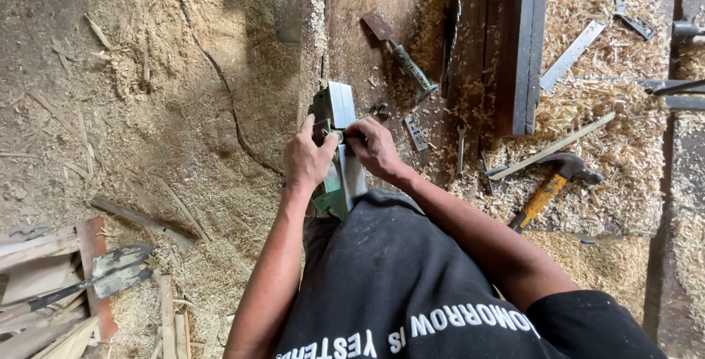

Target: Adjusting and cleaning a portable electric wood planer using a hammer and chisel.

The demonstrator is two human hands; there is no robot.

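A green power planer (336, 113) with a bright metal sole lies upside down on the edge of a dark wooden bench (360, 6). My left hand (308, 157) grips its left side, thumb up against the body. My right hand (373, 146) pinches a small part at the middle of the sole, fingers closed on it; the part itself is too small to make out. Both forearms reach forward from my black shirt.
A chisel with a green handle (407, 65), a small wrench (460, 150), a yellow-handled claw hammer (551, 183) and metal rulers (573, 54) lie among wood shavings to the right. A cord (228, 102) trails over the sawdust floor. Scrap wood is piled at lower left (66, 285).
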